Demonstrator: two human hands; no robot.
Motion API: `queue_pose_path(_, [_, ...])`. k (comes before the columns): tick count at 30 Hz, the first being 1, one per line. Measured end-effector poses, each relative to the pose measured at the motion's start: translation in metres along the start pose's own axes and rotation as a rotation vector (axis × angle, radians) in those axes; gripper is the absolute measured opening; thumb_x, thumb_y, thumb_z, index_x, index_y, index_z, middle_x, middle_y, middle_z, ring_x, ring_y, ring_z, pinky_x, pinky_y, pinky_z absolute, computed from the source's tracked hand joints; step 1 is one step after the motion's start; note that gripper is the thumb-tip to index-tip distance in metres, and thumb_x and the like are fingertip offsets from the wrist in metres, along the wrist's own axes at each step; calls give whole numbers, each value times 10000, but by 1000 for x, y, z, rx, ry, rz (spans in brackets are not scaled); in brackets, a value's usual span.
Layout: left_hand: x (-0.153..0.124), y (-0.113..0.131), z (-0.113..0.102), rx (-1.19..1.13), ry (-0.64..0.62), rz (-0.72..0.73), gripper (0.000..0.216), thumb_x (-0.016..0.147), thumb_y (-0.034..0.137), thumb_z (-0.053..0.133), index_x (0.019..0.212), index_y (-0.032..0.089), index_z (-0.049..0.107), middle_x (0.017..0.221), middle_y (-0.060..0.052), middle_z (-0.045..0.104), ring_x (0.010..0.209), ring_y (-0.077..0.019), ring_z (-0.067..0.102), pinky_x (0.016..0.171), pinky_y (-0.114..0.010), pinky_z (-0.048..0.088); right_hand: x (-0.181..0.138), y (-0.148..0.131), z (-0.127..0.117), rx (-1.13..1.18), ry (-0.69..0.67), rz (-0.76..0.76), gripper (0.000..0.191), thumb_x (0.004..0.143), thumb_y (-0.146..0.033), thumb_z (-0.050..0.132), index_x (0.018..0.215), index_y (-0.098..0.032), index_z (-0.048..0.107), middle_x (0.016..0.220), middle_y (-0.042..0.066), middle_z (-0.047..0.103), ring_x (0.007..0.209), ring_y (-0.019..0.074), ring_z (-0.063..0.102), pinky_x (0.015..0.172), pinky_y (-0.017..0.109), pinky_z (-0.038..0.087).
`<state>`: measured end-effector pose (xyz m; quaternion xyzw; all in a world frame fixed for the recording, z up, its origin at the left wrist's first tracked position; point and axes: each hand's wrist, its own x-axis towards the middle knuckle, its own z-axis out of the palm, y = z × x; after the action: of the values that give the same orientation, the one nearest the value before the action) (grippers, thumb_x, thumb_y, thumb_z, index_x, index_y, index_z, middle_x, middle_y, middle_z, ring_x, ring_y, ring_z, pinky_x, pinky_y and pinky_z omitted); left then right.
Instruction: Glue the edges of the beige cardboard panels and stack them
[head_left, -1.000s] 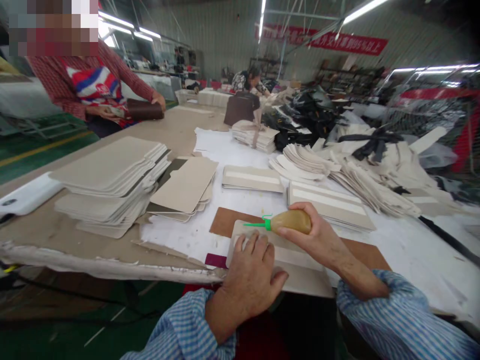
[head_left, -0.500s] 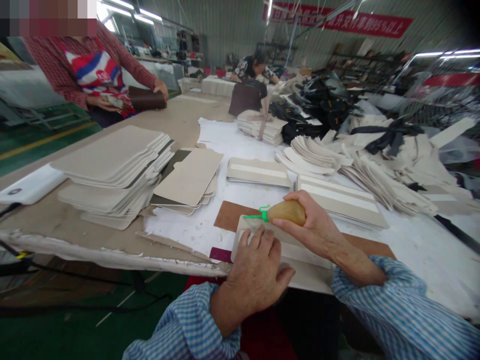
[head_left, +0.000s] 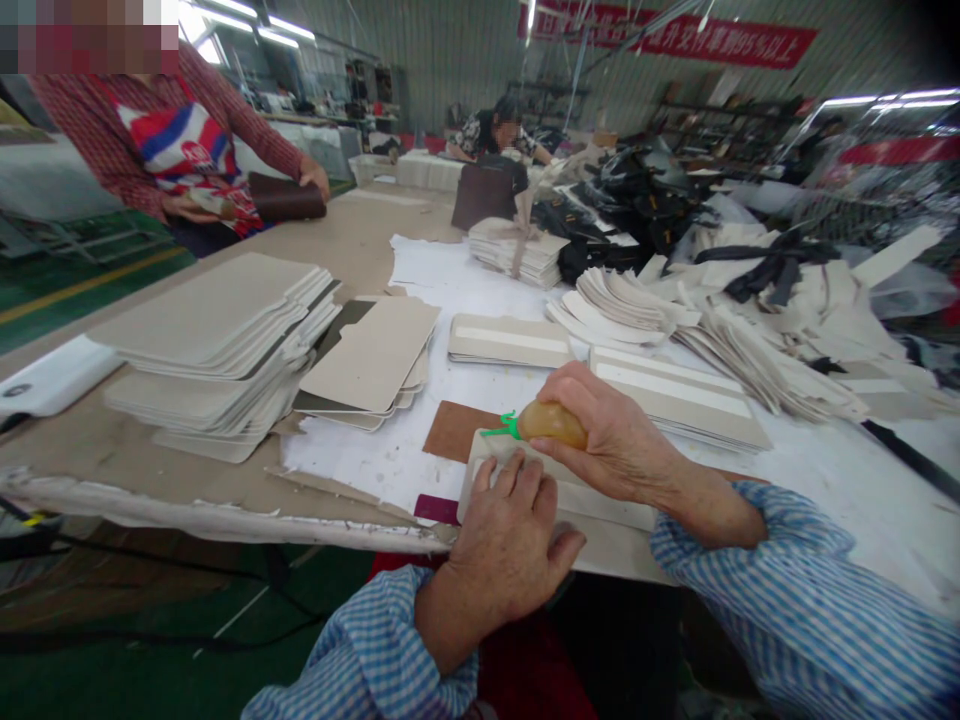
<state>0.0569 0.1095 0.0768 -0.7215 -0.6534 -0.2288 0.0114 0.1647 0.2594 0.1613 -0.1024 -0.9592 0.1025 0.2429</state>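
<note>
My right hand (head_left: 622,430) is wrapped round a yellowish glue bottle (head_left: 553,424) with a green nozzle. The bottle lies tilted, its nozzle pointing left at the upper left corner of a beige panel (head_left: 600,545); whether the tip touches cannot be made out. Flat on that panel, near its left end, rests my left hand (head_left: 510,540), fingers stretched out and thumb apart. A pale strip (head_left: 611,505) runs along the panel. Under its far edge a brown board (head_left: 454,430) shows, and a small maroon piece (head_left: 436,509) lies at the left by the table's front edge.
Stacked beige panels (head_left: 217,310) stand at the left, with more panels (head_left: 375,355) beside them. Strip-marked panels (head_left: 510,340) and a second such stack (head_left: 682,400) lie beyond my hands. Cut pieces are heaped at the right. A person (head_left: 202,150) stands across the table, holding a brown roll.
My right hand has closed more tightly round the glue bottle, its fingers now covering more of it. The left hand stays on the panel. The whole view has shifted slightly.
</note>
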Motion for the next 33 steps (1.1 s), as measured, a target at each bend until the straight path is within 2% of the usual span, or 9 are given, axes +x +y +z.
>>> queue_pose_path(8, [0, 0, -1, -4, -21, -5, 521, 1006, 533, 564, 1308, 115, 641, 1396, -163, 654, 1398, -362, 515, 1205, -597, 362, 6, 0, -4, -26, -29, -23, 190, 1002, -365, 642, 1038, -235, 508, 1031, 62, 554, 876, 235, 574, 730, 354, 477])
queue_pose_path(17, [-1, 0, 0, -7, -14, -13, 521, 1001, 529, 574, 1319, 122, 635, 1425, -161, 635, 1397, -360, 511, 1213, -600, 351, 6, -1, -3, 9, -22, -43, 198, 996, -345, 652, 1056, -230, 503, 1047, 61, 549, 910, 238, 565, 757, 353, 462])
queue_pose_path(33, [1, 0, -1, -4, -9, -9, 497, 988, 524, 602, 1280, 125, 651, 1411, -153, 654, 1384, -355, 525, 1205, -590, 369, 4, 2, -12, -22, -42, 11, 185, 972, -345, 663, 1021, -219, 536, 1029, 65, 578, 869, 230, 573, 708, 330, 432])
